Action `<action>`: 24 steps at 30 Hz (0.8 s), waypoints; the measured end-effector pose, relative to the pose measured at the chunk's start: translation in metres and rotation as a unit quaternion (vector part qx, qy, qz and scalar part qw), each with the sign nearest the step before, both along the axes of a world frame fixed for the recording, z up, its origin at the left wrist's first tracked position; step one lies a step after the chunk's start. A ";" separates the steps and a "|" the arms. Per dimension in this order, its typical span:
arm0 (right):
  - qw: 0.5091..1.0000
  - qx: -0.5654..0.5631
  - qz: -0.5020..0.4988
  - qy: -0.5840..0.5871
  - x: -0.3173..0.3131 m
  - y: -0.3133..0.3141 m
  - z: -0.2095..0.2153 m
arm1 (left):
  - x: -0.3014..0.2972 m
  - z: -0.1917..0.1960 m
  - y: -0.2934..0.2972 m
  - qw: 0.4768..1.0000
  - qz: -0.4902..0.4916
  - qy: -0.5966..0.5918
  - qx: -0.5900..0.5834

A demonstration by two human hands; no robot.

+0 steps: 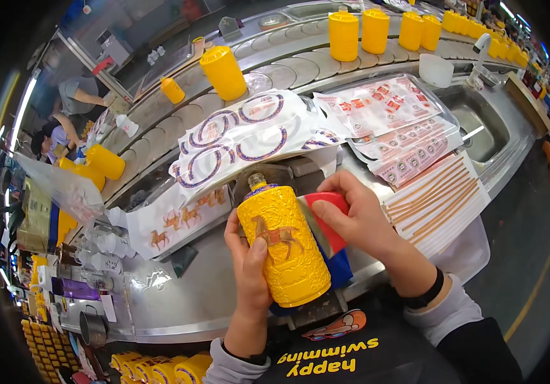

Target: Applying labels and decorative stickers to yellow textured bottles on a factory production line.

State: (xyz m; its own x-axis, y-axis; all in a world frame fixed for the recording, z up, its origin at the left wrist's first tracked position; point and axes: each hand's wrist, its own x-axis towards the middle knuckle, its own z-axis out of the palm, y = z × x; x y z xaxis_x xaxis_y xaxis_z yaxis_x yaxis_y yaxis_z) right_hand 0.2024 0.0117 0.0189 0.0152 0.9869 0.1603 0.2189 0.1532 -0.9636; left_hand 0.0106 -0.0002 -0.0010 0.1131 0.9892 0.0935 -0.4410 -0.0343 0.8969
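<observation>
A yellow embossed bottle (295, 278) with a clear glass neck leans in front of me, a blue patterned band round its shoulder. On its near side sits a brown horse decal (276, 235). My left hand (251, 278) is closed round the bottle's left side, thumb beside the horse. Against the right side, my right hand (366, 221) pinches a flat red scraper-like piece (334, 238) with a pale edge; its exact kind is unclear. Blue cloth (340, 267) shows below it. Beyond the bottle lie a sheet of curved blue-patterned decals (249, 137) and a strip of horse decals (160, 221).
Red-printed decal sheets (409, 150) and a sheet of brown strips (432, 208) lie at right, near a sink (476, 121) with a faucet (479, 57). Yellow bottles (222, 72) stand along a plated conveyor (294, 72). A metal pot (93, 326) sits at lower left; another person (54, 137) works far left.
</observation>
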 end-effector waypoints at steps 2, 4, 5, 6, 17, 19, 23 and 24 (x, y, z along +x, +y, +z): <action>0.997 -0.003 0.047 0.061 -0.008 -0.006 0.000 | 0.001 -0.002 0.000 1.000 -0.001 -0.006 0.002; 0.995 0.013 0.066 0.069 -0.008 -0.005 -0.011 | 0.003 -0.002 0.002 1.000 -0.010 -0.013 0.006; 0.995 0.013 0.062 0.072 -0.003 -0.005 -0.015 | 0.004 -0.001 0.001 1.000 -0.008 -0.010 0.000; 0.996 -0.016 0.029 0.083 0.005 -0.004 -0.017 | 0.005 0.000 0.001 1.000 0.002 -0.007 -0.005; 0.974 0.114 0.166 -0.099 -0.010 0.009 0.037 | 0.005 0.002 -0.003 1.000 0.021 0.003 0.016; 0.954 0.221 0.038 -0.199 -0.015 0.029 0.039 | 0.000 -0.001 -0.003 0.999 -0.016 -0.043 -0.008; 0.958 0.160 0.159 -0.176 -0.035 0.029 0.055 | -0.007 -0.006 -0.007 0.993 -0.027 -0.113 -0.018; 0.950 0.168 0.140 -0.222 -0.039 0.033 0.057 | -0.006 -0.006 -0.005 0.989 -0.042 -0.138 -0.013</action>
